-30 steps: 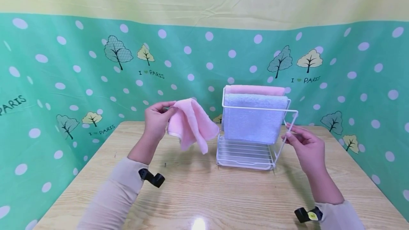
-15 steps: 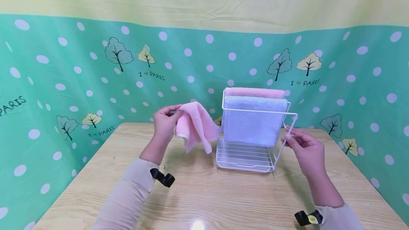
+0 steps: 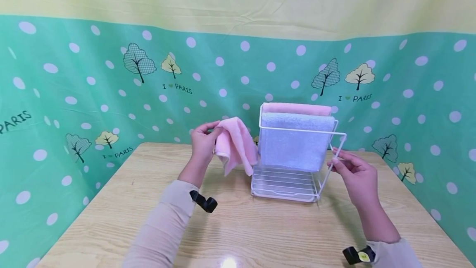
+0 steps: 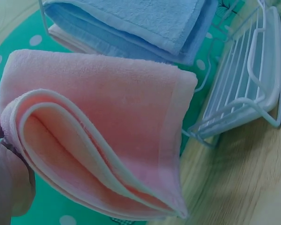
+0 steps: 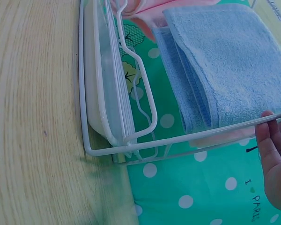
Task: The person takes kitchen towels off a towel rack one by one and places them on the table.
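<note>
My left hand [image 3: 202, 146] pinches a folded pink towel [image 3: 236, 144] by its upper corner, so that the cloth droops in the air just left of a white wire rack [image 3: 286, 195]. In the left wrist view the pink towel [image 4: 107, 98] shows its looped fold. With thumb and fingers my right hand [image 3: 358, 177] grips the rack's right side wire [image 5: 201, 135]. A folded light blue towel [image 3: 297, 144] hangs over a bar in the rack's upper part. Behind it hangs another pink towel [image 3: 297, 108], mostly hidden.
The rack stands on a wooden table [image 3: 271, 230], with a wire shelf over a white tray [image 3: 286, 179] at its base. Close behind the table hangs a green dotted curtain [image 3: 223, 77], which also closes in both sides.
My left hand has carried the pink towel rightward, up to the rack's left side. The right hand keeps its grip on the side wire, and the rack stays in place.
</note>
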The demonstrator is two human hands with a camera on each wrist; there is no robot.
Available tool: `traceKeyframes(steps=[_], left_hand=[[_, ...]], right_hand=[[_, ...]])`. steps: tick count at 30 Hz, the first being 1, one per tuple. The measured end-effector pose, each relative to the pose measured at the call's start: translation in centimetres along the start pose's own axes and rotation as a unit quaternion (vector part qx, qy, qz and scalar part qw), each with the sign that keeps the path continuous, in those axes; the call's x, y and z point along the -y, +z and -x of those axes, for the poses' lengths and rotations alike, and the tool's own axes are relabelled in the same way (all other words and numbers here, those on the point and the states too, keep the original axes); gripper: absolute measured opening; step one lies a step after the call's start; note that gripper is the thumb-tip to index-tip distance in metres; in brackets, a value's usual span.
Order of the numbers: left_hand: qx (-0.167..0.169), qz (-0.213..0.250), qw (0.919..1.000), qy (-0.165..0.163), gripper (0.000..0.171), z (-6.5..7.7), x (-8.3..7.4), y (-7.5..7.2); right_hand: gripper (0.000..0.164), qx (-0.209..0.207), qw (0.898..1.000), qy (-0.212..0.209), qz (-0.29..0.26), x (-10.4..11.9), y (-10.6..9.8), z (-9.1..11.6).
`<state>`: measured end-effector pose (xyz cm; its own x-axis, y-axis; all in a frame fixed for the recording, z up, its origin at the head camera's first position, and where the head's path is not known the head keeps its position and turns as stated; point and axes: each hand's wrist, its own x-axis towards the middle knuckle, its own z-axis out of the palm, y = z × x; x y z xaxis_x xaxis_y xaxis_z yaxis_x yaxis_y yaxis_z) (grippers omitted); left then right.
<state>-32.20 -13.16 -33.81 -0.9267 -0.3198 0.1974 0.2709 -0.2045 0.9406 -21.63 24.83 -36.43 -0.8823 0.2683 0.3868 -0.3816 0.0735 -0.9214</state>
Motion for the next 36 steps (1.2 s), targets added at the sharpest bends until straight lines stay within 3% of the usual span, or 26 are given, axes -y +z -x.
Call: traceKeyframes(steps=[6,11,13,17,24,36], left_hand=[[-0.02,0.067,0.9974,-0.019,0.022,-0.3,0.3,1.1],[-0.043,0.143,0.9876,-0.05,0.021,-0.3,0.6,2.0],[-0.046,0.153,0.985,-0.065,0.02,-0.2,0.8,2.1],[-0.043,0.137,0.986,-0.085,0.021,0.1,1.4,1.8],[-0.03,0.098,0.9905,-0.092,0.021,-0.4,3.1,0.4],[-0.042,0.038,0.993,-0.104,0.023,-2.3,4.5,-5.1]], right_hand=[[0.028,-0.005,1.0,-0.001,-0.003,-0.2,0.0,0.0],[0.03,-0.01,1.0,0.006,0.008,-0.1,0.0,0.0],[0.032,-0.011,1.0,0.008,0.016,-0.1,-0.1,0.0],[0.033,-0.012,1.0,0.011,0.024,-0.2,-0.1,0.1],[0.033,-0.012,0.999,0.012,0.042,-0.2,-0.1,0.2],[0.032,-0.01,1.0,0.006,0.025,-0.1,0.1,0.1]])
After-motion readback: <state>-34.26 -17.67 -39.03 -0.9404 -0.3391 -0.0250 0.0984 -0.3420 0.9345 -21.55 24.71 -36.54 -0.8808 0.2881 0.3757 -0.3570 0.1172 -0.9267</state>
